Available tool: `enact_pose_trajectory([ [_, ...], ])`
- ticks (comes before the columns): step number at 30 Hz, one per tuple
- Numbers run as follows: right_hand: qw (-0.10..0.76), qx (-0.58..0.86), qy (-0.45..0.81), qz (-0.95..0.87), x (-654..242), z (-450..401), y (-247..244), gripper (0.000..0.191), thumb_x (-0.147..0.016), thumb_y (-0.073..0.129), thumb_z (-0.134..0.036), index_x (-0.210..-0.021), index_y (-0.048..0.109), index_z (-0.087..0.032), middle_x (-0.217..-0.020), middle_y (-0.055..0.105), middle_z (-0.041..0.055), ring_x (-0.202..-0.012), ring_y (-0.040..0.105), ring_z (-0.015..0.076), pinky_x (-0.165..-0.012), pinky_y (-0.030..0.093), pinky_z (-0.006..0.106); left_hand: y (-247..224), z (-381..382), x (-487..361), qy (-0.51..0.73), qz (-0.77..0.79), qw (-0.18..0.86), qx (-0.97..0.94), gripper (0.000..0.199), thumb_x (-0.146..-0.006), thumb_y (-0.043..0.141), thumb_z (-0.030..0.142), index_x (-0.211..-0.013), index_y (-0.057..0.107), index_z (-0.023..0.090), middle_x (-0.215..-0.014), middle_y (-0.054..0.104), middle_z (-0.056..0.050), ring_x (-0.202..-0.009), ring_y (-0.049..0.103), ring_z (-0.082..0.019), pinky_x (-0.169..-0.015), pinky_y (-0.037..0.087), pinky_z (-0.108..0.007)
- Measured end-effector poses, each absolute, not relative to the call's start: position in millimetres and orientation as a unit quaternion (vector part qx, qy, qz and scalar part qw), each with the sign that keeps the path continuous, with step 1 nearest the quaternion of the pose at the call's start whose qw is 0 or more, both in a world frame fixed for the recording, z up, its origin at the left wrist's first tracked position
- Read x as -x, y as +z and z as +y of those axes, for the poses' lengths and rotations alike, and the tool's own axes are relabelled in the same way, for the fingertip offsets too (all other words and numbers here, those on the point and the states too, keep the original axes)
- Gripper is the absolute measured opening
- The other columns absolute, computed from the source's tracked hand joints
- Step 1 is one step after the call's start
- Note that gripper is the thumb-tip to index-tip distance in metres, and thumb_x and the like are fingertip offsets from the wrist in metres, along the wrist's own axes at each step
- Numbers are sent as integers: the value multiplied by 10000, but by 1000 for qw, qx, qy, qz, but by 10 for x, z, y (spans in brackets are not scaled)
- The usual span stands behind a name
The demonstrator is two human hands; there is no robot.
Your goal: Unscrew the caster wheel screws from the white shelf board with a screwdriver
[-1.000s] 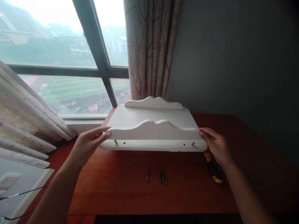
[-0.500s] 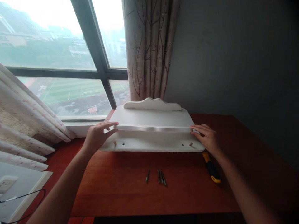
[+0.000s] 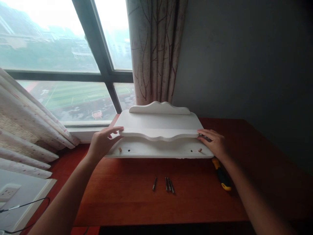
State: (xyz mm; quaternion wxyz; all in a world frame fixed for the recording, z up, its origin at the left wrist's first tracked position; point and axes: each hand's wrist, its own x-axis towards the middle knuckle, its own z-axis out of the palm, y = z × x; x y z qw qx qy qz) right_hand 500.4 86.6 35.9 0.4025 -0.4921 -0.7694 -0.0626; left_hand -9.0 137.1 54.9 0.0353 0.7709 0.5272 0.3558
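Note:
Between my two hands is a white wavy-edged board [image 3: 158, 133], held above the near part of a larger white panel [image 3: 160, 151]. My left hand [image 3: 104, 138] pinches its left end, and my right hand [image 3: 214, 140] pinches its right end. Below it, a wooden dowel [image 3: 120, 149] sticks up at the panel's left and another dowel [image 3: 200, 150] at the right, each beside a dark hole. At the panel's far edge stands a similar wavy board [image 3: 160, 108].
Several metal screws or bolts [image 3: 168, 185] lie on the red-brown table [image 3: 137, 205], with a single one [image 3: 154, 184] to their left. A black-and-yellow-handled tool [image 3: 222, 176] rests by my right forearm. Behind are a window, a curtain [image 3: 156, 49] and a wall socket [image 3: 9, 192] at left.
The held board has tilted, so more of its broad face and its wavy edge now show towards me. Both hands keep their hold and have barely shifted.

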Motion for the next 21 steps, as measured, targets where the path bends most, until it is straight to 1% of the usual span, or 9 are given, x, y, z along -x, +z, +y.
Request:
enact_pose_trajectory([
  [6, 382, 486, -86, -781, -5020, 839, 297, 244, -978, 631, -303, -1177, 767, -270, -1183, 763, 51, -1052, 738, 264, -950, 601, 430, 622, 1312, 48, 332, 523, 15, -785, 383, -895, 627, 513, -1128, 766, 243, -1101, 776, -53, -646, 631, -181, -688, 535, -333],
  [9, 382, 484, -98, -781, -5007, 838, 281, 249, -984, 621, -296, -1184, 768, -273, -1187, 763, 47, -1052, 742, 262, -958, 606, 430, 640, 1294, 38, 324, 525, 10, -787, 380, -904, 610, 505, -1134, 766, 247, -1151, 776, -47, -649, 645, -187, -702, 540, -342],
  [14, 383, 480, -100, -783, -4981, 850, 279, 253, -996, 605, -297, -1185, 770, -262, -1180, 766, 49, -1044, 750, 253, -961, 614, 412, 660, 1285, 63, 304, 533, 11, -790, 391, -908, 600, 510, -1160, 766, 261, -1152, 782, -33, -682, 679, -205, -719, 538, -346],
  [21, 375, 489, -94, -782, -4970, 835, 278, 249, -1003, 592, -294, -1169, 775, -262, -1192, 762, 45, -1062, 745, 251, -988, 602, 413, 679, 1237, 53, 302, 535, 9, -789, 394, -916, 583, 533, -1140, 776, 273, -1164, 778, -32, -674, 672, -211, -721, 535, -358],
])
